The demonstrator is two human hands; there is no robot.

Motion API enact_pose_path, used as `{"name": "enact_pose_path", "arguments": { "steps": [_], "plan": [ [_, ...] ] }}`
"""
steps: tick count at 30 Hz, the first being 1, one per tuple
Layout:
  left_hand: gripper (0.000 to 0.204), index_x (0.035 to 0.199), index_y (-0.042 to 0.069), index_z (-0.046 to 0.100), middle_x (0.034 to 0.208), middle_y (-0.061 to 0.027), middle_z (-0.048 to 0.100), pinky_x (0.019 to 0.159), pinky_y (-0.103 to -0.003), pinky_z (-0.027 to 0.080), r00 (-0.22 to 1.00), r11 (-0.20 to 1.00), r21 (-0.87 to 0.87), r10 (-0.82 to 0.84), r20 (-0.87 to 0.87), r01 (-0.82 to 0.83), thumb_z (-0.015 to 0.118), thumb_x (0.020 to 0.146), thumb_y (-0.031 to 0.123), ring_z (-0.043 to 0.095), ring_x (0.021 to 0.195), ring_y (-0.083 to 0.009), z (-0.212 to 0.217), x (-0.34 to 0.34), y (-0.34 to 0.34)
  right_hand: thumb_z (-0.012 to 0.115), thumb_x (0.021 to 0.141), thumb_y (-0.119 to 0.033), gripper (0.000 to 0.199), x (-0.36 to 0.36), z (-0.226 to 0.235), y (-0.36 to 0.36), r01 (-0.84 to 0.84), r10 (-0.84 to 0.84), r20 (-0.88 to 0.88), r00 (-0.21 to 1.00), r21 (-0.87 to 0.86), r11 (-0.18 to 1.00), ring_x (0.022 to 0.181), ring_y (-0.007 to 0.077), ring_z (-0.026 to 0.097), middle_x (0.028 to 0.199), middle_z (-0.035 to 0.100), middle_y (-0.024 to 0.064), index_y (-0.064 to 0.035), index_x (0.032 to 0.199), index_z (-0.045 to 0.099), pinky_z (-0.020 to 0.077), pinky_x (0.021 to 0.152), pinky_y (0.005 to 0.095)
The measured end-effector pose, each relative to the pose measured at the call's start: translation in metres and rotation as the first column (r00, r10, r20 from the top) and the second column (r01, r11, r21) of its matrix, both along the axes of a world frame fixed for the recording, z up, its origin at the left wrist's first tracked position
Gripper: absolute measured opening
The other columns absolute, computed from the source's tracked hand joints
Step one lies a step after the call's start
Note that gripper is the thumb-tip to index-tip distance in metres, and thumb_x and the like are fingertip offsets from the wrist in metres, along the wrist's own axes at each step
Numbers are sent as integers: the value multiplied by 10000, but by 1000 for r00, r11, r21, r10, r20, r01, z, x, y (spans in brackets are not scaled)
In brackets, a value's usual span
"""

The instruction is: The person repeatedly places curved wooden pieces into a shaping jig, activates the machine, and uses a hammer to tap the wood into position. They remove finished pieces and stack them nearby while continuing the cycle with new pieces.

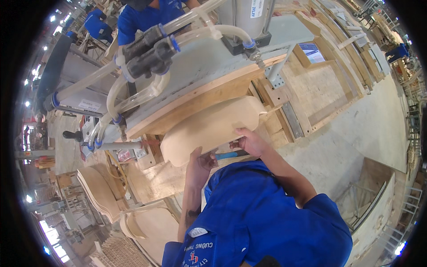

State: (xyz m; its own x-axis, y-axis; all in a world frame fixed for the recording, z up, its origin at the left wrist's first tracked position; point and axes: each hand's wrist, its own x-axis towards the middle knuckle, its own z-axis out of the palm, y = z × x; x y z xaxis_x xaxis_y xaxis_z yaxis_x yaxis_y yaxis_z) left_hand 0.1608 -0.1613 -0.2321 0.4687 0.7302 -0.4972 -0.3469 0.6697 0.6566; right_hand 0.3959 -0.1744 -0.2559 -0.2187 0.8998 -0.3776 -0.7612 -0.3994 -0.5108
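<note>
A broad, curved light-wood panel [209,127] with shaped ends lies in front of me, its far side close to a thick wooden beam under the press. My left hand [202,161] grips the near edge toward the left, thumb on top and fingers beneath. Farther right, my right hand [250,141] pinches the same edge, its thumb on the upper face. Under the panel's near edge, between my hands and my body, a tool with a blue handle [227,155] lies partly hidden.
Clear air hoses with black fittings [149,55] and a metal cylinder [249,22] hang above the panel. Stacked curved panels [98,193] stand at left, with more wood pieces [153,229] below. An open box [311,53] sits at right. A co-worker in blue [149,20] is beyond the machine.
</note>
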Motion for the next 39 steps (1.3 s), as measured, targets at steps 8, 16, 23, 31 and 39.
{"name": "enact_pose_path", "arguments": {
  "steps": [8, 16, 23, 31, 39],
  "plan": [
    [461, 1340, 98, 383, 1100, -95, 586, 863, -357, 506, 962, 991, -7, 134, 237, -136, 574, 924, 49, 571, 1027, -217, -25, 10, 46, 619, 921, -270, 248, 18, -16, 45, -64, 62, -28, 998, -77, 995, 763, 156, 578, 866, 592, 49, -75, 1064, 565, 498, 691, 324],
    [466, 1393, 129, 330, 1181, -91, 564, 894, -367, 495, 991, 990, 70, 119, 68, -123, 520, 968, 111, 564, 1065, -201, -55, 4, 75, 656, 896, -255, 243, 11, -35, 56, -52, 35, -178, 983, -94, 994, 739, 140, 536, 854, 553, 25, -91, 1046, 558, 488, 687, 311],
    [289, 1181, 156, 566, 1096, -47, 634, 795, -343, 479, 974, 974, 36, 220, 56, -222, 507, 981, 356, 591, 924, -189, -48, 15, 74, 660, 893, -256, 245, 7, -38, 65, -42, 23, -196, 980, -93, 995, 739, 149, 529, 855, 545, 29, -82, 1030, 555, 491, 699, 325],
    [300, 1180, 130, 545, 1093, -61, 636, 786, -339, 465, 981, 981, 48, 187, 59, -190, 486, 986, 352, 589, 885, -178, -67, 2, 66, 659, 891, -243, 221, 0, -55, 62, -72, 49, -229, 972, -94, 993, 756, 159, 534, 861, 545, 33, -76, 1006, 574, 500, 695, 342],
    [310, 1177, 90, 525, 1044, -62, 634, 767, -331, 476, 965, 963, -87, 258, 50, -253, 473, 989, 331, 584, 836, -176, -49, 19, 57, 662, 891, -238, 242, 9, -67, 62, -87, 61, -194, 979, -131, 988, 795, 185, 575, 901, 576, 64, -63, 1039, 586, 517, 722, 369]
  ]
}}
